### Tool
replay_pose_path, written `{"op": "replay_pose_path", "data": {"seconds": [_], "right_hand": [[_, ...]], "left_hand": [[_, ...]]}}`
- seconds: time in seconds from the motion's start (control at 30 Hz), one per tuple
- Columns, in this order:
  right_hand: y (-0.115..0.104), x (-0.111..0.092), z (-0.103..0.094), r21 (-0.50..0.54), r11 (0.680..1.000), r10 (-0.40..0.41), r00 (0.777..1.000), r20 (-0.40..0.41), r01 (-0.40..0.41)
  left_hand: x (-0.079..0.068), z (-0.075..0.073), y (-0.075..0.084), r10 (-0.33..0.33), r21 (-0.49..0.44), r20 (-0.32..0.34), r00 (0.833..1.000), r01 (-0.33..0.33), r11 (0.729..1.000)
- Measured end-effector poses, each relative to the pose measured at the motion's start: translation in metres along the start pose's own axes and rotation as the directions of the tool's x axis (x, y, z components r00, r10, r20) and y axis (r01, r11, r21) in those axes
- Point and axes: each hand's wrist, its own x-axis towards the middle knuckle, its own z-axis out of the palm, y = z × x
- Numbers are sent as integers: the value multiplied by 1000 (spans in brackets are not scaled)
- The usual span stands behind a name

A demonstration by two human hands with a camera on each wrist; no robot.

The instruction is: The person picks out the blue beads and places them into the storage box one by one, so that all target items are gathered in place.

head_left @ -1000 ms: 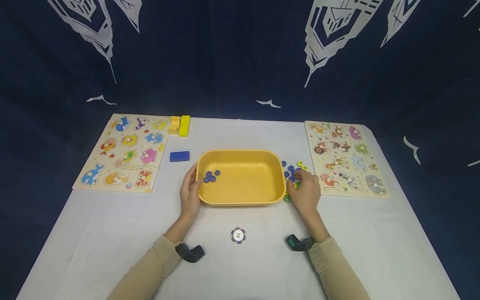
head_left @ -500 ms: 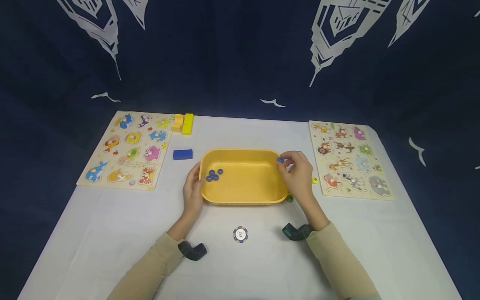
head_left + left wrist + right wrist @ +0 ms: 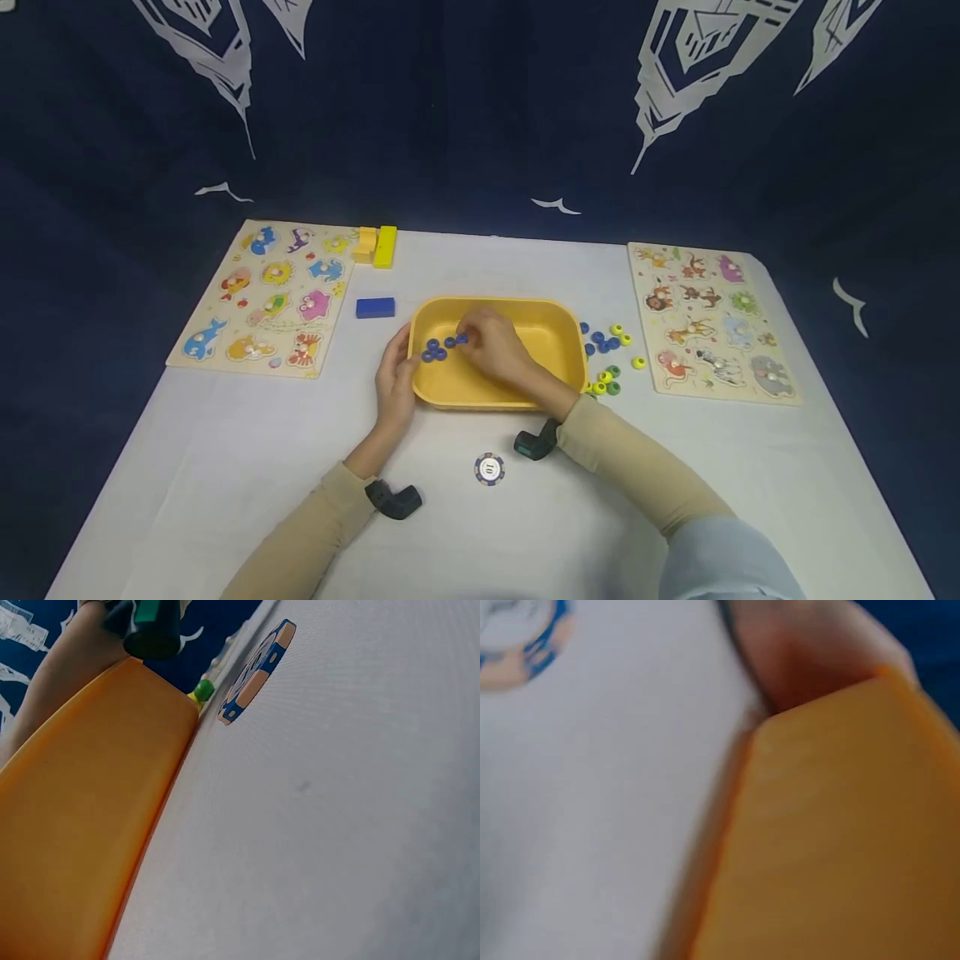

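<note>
A yellow plastic tray (image 3: 498, 406) stands mid-table; its wall (image 3: 90, 817) fills the left of the left wrist view. My left hand (image 3: 393, 387) grips its left end, thumb over the rim. Inside the tray, my right hand (image 3: 495, 346) pinches a blue bead (image 3: 462, 338) near several other blue beads (image 3: 433, 355) on the left of the floor. Right of the tray lie loose blue beads (image 3: 604, 347), yellow beads (image 3: 639, 362) and green beads (image 3: 613, 388). The right wrist view is blurred and shows the tray's outside, not the fingertips.
A poker chip (image 3: 489, 469) lies in front of the tray. Animal puzzle boards stand left (image 3: 262, 300) and right (image 3: 712, 325). A blue block (image 3: 375, 307), a bright yellow block (image 3: 385, 247) and a pale orange block (image 3: 364, 245) lie at the back left.
My right hand has taken a blue bead from the pile at the right and carried it left over the rim to the beads inside. My left hand has kept its grip on the tray.
</note>
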Motion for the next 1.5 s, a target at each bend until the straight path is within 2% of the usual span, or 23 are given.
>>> {"op": "replay_pose_path", "data": {"seconds": [0.2,0.37,0.5,0.63,0.73,0.87,0.97,1.03,1.13,1.23,1.5], "right_hand": [[2,2,9,-22,997,-67,995,72,69],[2,0,6,-25,997,-70,993,90,73],[0,-12,-6,29,998,-48,999,17,47],[9,-32,-29,82,995,-38,987,-154,51],[26,-50,-47,77,995,-30,946,-322,58],[57,-72,-69,61,998,17,856,-517,17],[80,-86,-79,76,995,103,803,-587,-71],[94,-93,-80,89,986,168,787,-594,-143],[110,-100,-76,103,969,241,789,-564,-222],[121,-105,-69,83,961,266,801,-536,-264],[129,-107,-60,42,960,258,809,-528,-278]], "left_hand": [[2,3,2,24,3,0,1000,-24,1000],[1,3,3,16,16,-2,1000,-16,1000],[-1,2,2,-6,26,-9,1000,6,1000],[-2,2,1,-15,35,-15,1000,15,999],[-2,2,2,-13,35,-16,1000,14,999],[-2,3,4,-20,35,-17,1000,21,999],[-3,4,4,-22,25,-15,1000,23,999],[-3,4,4,-20,18,-13,1000,20,1000],[-3,3,4,-18,18,-12,1000,18,1000],[-3,3,3,-24,32,-11,1000,24,999],[-3,4,3,-27,40,-4,1000,28,999]]}}
